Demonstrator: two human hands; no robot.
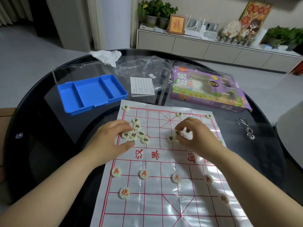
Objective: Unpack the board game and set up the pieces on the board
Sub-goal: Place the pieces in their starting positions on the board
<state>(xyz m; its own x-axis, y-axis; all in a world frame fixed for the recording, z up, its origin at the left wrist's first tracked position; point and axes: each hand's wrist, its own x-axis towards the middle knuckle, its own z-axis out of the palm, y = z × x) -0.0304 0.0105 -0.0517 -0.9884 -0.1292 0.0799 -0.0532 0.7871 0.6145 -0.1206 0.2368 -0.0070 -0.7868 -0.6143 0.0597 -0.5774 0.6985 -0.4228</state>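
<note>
Here the unpacking is done and the setting-up is, by estimate, under half complete. The board (164, 202), a glossy white sheet with a red grid, lies flat on the near right part of the dark round counter (49, 145). The blue tray (91, 94) stands empty at the far left, its clear lid hinged back. The purple box (205, 89), a leaflet (142, 86) and a plastic bag (141, 68) lie beyond the board's far edge.

On the near half, 6 red-lettered pieces (116, 172) sit on or close to grid crossings: 4 in a row, 1 nearer on the left, 1 nearer on the right, blurred. On the far half, 3 black-lettered pieces (126, 107) occupy the far row, 2 of them at its corners. The rest form an unsorted pile (136, 134) at the far left of the board, so most of both sides remains to be placed.

The pieces are small cream discs, each printed with 1 character.

The left hand (113, 138) rests on the board's left edge, fingers (126, 126) and thumb loosely spread round the pile, gripping nothing that shows. The right hand (196, 136) hovers over the far right half, fingers curled down, apparently pinching 1 black disc (177, 133); another lies just beside it.
</note>
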